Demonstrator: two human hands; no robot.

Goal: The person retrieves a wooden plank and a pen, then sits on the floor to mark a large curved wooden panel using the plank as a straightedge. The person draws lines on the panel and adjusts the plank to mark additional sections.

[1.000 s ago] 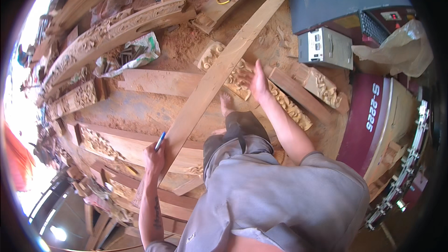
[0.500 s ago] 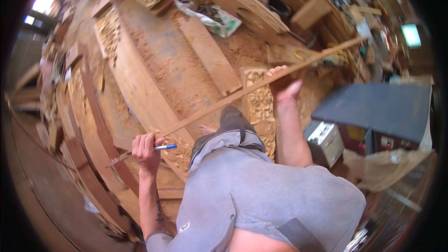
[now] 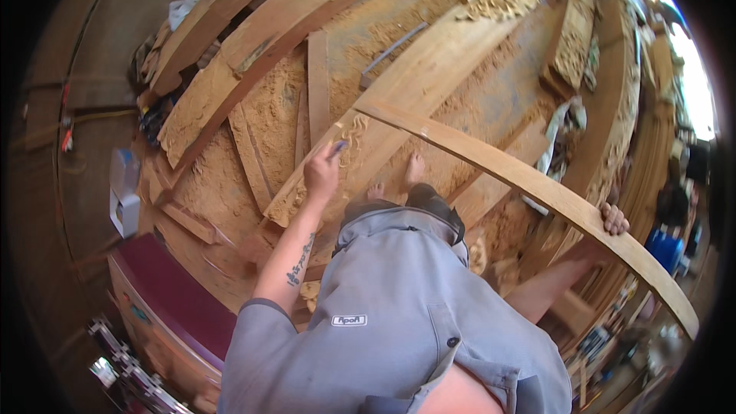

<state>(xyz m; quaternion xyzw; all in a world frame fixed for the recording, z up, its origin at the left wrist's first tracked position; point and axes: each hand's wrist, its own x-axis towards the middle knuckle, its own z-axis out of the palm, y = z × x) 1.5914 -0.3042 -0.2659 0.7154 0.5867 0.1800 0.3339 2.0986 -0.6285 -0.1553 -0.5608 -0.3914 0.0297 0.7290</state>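
A long, light wooden strip [image 3: 502, 162] slants from the board on the floor up to my right side and looks bent by the lens. Toward its near end, the fingers of my right hand [image 3: 614, 219] are curled over its edge. The strip's far end lies over a wide wooden board [image 3: 429, 69] with carved patches. My left hand [image 3: 320, 172] is closed around a blue pen [image 3: 337, 149], apart from the strip. It is just above the carved scrollwork [image 3: 354, 134] on that board; whether the pen touches the wood I cannot tell.
My bare foot [image 3: 415, 170] stands beside the board amid wood shavings. Thick curved timbers [image 3: 253, 54] lie at the far left. A dark red-topped cabinet [image 3: 165, 299] is at the near left. More carved planks [image 3: 579, 38] and a white plastic bag [image 3: 563, 126] lie to the right.
My body has turned, swinging the view round. My left hand has let go of the strip and keeps the pen. My right hand, earlier open-palmed against the strip, now grips it.
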